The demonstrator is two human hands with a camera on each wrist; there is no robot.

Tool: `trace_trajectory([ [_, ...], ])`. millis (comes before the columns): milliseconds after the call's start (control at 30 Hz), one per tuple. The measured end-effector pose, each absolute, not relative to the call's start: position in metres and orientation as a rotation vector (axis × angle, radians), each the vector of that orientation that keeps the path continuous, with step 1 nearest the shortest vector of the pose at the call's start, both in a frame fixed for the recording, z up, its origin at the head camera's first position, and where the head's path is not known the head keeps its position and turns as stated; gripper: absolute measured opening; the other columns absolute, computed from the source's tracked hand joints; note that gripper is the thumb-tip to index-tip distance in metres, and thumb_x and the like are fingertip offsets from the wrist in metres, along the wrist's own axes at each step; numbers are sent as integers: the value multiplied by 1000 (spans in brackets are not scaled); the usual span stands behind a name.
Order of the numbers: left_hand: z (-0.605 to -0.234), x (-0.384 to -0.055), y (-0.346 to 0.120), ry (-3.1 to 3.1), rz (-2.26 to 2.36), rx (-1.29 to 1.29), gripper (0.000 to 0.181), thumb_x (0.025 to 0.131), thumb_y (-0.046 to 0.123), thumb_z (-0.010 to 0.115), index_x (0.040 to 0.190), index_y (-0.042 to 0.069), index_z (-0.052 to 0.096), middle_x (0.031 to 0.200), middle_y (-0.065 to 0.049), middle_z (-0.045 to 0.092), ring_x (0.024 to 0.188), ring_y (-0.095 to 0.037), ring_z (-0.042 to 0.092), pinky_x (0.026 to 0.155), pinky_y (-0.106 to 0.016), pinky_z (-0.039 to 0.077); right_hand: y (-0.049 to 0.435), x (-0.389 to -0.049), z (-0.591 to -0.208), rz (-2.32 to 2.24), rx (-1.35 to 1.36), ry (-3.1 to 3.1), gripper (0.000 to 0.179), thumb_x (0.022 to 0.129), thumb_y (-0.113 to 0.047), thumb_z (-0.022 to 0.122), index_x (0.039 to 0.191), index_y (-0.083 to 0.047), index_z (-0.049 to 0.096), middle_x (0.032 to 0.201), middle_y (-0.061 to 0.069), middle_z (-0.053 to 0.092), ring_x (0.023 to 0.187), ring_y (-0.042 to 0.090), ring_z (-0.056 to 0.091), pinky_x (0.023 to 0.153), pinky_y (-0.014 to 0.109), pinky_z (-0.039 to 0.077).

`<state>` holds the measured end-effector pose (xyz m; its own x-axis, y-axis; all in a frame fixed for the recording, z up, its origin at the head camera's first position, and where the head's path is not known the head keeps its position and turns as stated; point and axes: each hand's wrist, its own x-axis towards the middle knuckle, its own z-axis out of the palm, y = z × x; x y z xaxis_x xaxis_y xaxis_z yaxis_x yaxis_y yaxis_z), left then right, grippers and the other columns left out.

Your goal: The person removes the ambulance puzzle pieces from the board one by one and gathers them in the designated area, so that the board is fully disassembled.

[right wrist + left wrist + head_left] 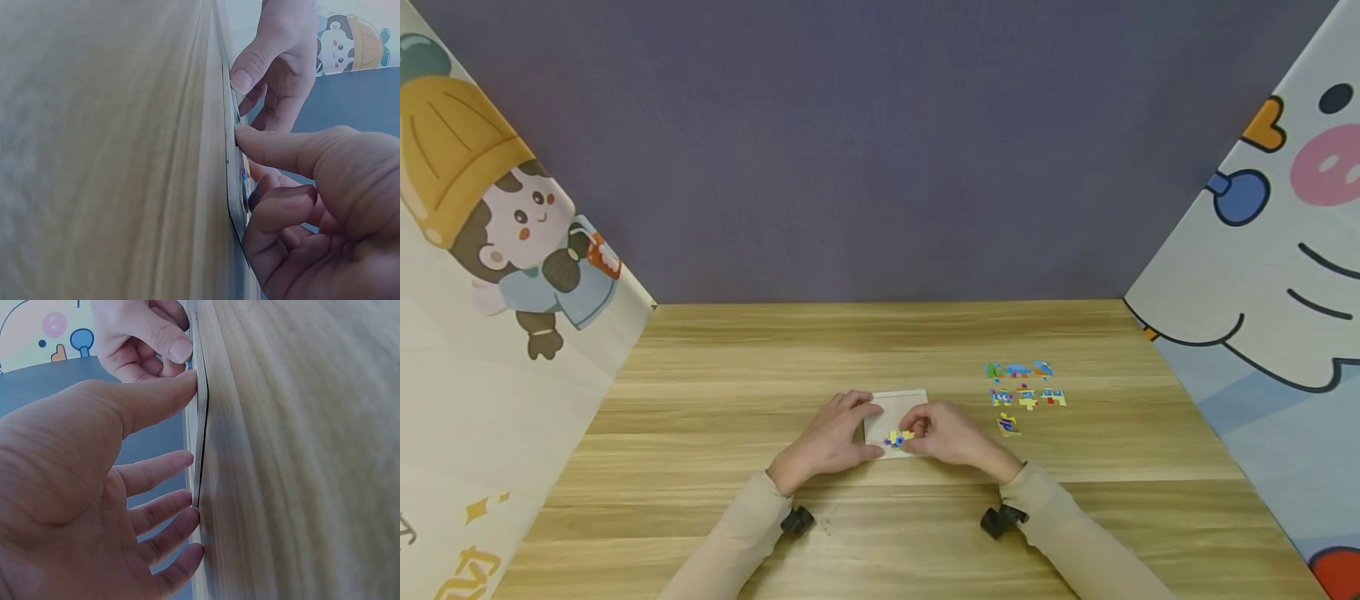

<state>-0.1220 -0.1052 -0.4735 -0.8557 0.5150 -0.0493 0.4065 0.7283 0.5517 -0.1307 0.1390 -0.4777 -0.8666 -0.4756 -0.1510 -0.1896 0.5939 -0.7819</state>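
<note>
A pale puzzle tray [893,407] lies flat on the table, with colourful jigsaw pieces [894,439] at its lower edge. My left hand [829,435] rests along the tray's left side. In the left wrist view its thumb [169,394] and nearly straight fingertips touch the tray's edge. My right hand [953,435] reaches over the tray's right part and pinches a jigsaw piece between thumb and curled fingers. The right wrist view shows that thumb [275,149] down on the tray beside the pieces; the fingers partly hide the piece.
Right of the tray lie loose jigsaw pieces: an upper row [1018,370], a middle row [1027,398] and a single piece [1008,426] below. The wooden table [715,375] meets a dark back wall [880,167]. Printed panels with cartoons stand on both sides.
</note>
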Motion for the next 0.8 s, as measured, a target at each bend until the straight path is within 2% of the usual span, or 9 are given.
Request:
trace_trajectory([
  [367, -473, -122, -105, 2730, 795, 741, 59, 93, 33, 82, 144, 9, 64, 159, -17, 50, 147, -41, 45, 123, -63, 37, 138, -130, -477, -1169, -537, 2500, 22, 87, -13, 87, 106, -8, 78, 84, -3, 62, 70, 8, 52, 63, 19, 44],
  [633, -473, -122, -105, 2732, 790, 741, 59, 94, 33, 82, 145, 8, 64, 159, -17, 50, 147, -41, 45, 123, -63, 37, 138, -130, -478, -1119, -559, 2562, 23, 85, -16, 89, 105, -12, 77, 96, -3, 68, 83, 11, 56, 72, 22, 48],
  [800, -473, -122, -105, 2738, 780, 735, 60, 94, 34, 82, 145, 7, 63, 159, -17, 50, 148, -40, 44, 124, -62, 37, 138, -131, -476, -1108, -565, 2576, 23, 85, -17, 89, 104, -14, 77, 100, -2, 72, 73, 10, 54, 66, 23, 47],
])
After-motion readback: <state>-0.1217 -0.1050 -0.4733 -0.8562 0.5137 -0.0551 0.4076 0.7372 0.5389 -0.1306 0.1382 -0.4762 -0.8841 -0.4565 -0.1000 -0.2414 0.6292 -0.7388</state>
